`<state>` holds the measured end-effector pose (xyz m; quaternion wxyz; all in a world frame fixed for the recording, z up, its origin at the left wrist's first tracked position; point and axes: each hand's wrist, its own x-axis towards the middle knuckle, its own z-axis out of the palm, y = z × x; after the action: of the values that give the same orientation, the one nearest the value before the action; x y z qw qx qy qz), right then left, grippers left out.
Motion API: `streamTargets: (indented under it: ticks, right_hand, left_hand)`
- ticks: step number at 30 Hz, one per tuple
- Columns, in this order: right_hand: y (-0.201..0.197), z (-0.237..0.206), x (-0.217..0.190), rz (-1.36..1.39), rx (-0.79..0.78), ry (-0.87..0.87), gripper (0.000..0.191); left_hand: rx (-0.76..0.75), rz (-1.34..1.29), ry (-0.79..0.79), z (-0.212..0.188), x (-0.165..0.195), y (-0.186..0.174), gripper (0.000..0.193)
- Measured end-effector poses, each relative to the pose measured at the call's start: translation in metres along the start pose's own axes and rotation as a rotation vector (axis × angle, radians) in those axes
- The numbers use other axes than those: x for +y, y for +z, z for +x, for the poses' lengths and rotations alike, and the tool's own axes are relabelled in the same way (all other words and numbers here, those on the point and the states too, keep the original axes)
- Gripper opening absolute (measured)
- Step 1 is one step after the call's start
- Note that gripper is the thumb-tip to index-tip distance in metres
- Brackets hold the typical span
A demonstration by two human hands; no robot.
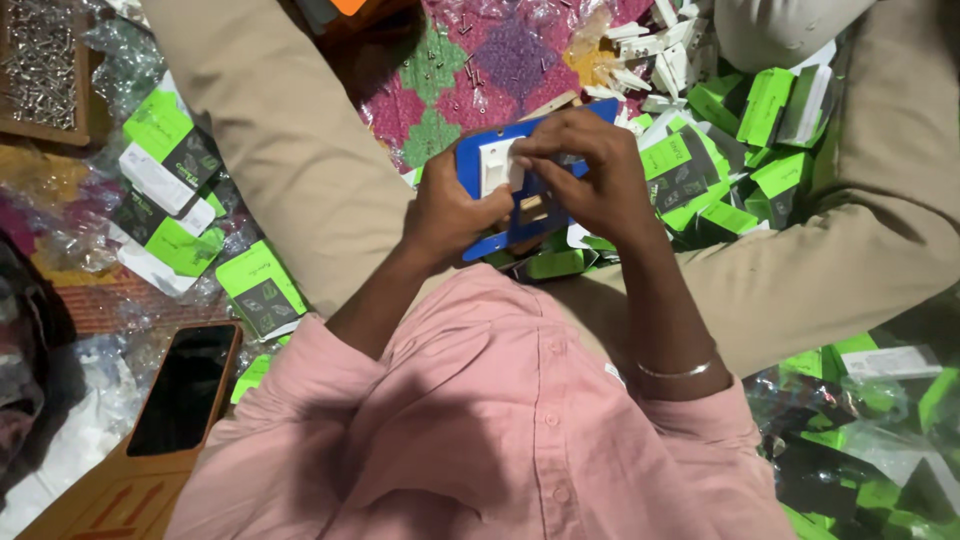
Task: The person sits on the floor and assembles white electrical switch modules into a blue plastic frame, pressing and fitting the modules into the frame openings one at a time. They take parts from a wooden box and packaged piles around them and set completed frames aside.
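A patterned cloth (470,70) strewn with small screws is spread over the floor between the legs. A blue switch plate (490,170) is gripped at its lower edge by the left hand (450,205), seemingly to steady it, while the right hand (590,170) is pinched closed on its white insert. Screws fill a wooden tray (40,65); green packets (760,130) are heaped alongside.
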<state>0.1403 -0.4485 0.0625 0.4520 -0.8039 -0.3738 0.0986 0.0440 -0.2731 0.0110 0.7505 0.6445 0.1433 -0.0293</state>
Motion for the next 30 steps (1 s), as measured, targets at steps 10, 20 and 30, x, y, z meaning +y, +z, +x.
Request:
streamTargets:
  ticks: [10, 20, 30]
  right_hand:
    - [-0.002, -0.012, 0.012, 0.365, -0.010, 0.217, 0.011]
    - [-0.035, 0.026, -0.011, -0.284, -0.157, -0.062, 0.049]
    - [-0.063, 0.078, 0.123, 0.060, -0.117, 0.473, 0.028]
  left_hand:
    - [0.017, 0.264, 0.265, -0.001, -0.002, 0.004, 0.054]
    - [-0.093, 0.234, 0.430, -0.007, 0.003, 0.003, 0.055]
    - [-0.084, -0.454, -0.081, 0.007, -0.023, -0.006, 0.036]
